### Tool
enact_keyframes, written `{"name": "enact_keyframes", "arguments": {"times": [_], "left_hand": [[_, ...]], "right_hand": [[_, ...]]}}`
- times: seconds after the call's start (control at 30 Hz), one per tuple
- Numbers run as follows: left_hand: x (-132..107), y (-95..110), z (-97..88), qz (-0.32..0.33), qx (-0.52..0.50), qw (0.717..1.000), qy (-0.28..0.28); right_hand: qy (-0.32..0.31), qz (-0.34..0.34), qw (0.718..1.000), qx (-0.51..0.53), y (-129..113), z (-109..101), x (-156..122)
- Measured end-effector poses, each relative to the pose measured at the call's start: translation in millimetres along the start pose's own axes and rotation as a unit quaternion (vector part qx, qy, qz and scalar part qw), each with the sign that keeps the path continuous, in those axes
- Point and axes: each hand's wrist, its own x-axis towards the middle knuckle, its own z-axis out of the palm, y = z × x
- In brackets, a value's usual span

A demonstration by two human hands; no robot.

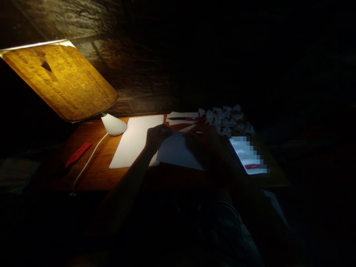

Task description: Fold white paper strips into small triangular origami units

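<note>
My left hand is closed on the upper left part of a white sheet of paper. At the sheet's upper right, my right hand has its fingers bent against the paper; deep shadow hides much of that hand. The sheet lies at a slant over the table and overlaps a stack of white paper on its left. Just beyond my hands, a knife with a red handle and dark blade rests on more paper.
A lit lamp with a printed shade and white base stands at left, its cord trailing forward. A red-handled tool lies nearby. Several folded paper pieces crowd the back right, behind a glowing phone.
</note>
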Motion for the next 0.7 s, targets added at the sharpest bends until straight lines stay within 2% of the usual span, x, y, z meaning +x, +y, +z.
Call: {"name": "enact_keyframes", "arguments": {"times": [0.27,0.7], "left_hand": [[3.3,1.2,-4.2,-0.011,-0.033,0.998,0.044],[4.1,2.5,-10.0,-0.009,-0.053,0.995,0.078]], "right_hand": [[0.03,0.02,0.999,-0.006,-1.4,-8.8,0.1],[0.076,0.045,0.996,0.024,-0.1,-18.7,-3.3]]}}
